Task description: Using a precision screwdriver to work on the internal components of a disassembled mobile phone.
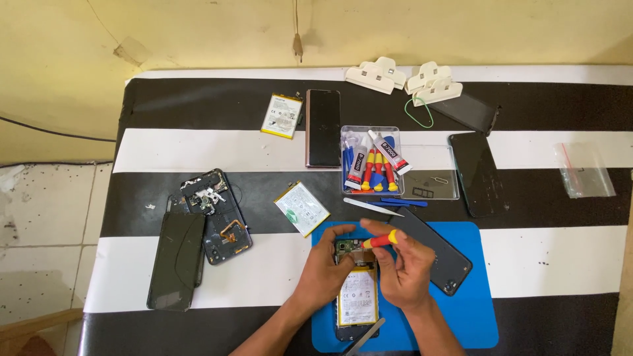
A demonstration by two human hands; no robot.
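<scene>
Head view shows the left hand (328, 270) gripping the side of an opened phone (357, 290) on the blue mat (475, 310), while the right hand (407, 270) pinches a red-yellow screwdriver (380, 241) over its top end, a dark back cover (436, 254) lying just right of the hands.

Black-and-white striped tablecloth (198, 148); blue mat (475, 310) near; red-and-yellow screwdriver (380, 241); white-labelled, yellow-edged battery (302, 208) left of it; cream clips (376, 74) far; dark grey back cover (435, 254)
</scene>
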